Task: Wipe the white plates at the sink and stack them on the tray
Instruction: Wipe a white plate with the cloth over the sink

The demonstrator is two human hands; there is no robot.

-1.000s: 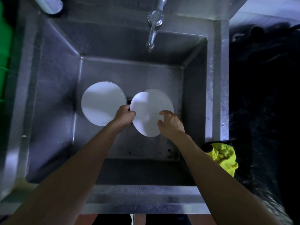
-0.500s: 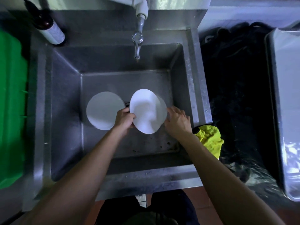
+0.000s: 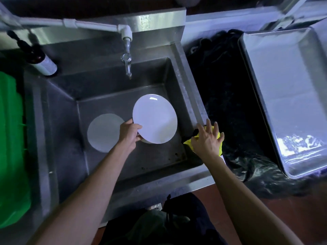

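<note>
My left hand (image 3: 129, 132) grips the left rim of a white plate (image 3: 155, 119) and holds it raised over the steel sink (image 3: 187, 89). Under that plate the edge of another white plate (image 3: 146, 140) peeks out low in the basin. A third white plate (image 3: 104, 132) lies flat on the sink floor to the left. My right hand (image 3: 207, 138), fingers spread and straight, lies on a yellow cloth (image 3: 219, 137) at the sink's right rim. A large metal tray (image 3: 286, 96) stands at the far right with nothing on it.
A tap (image 3: 127, 62) hangs over the back of the basin. A dark bottle (image 3: 41, 61) stands at the back left corner. A green bin (image 3: 10, 147) is at the left. Black plastic sheeting (image 3: 228, 96) covers the counter between sink and tray.
My right hand left the plate and moved right onto the yellow cloth. My left hand lifted the plate higher alone. The view swung right and shows the tray.
</note>
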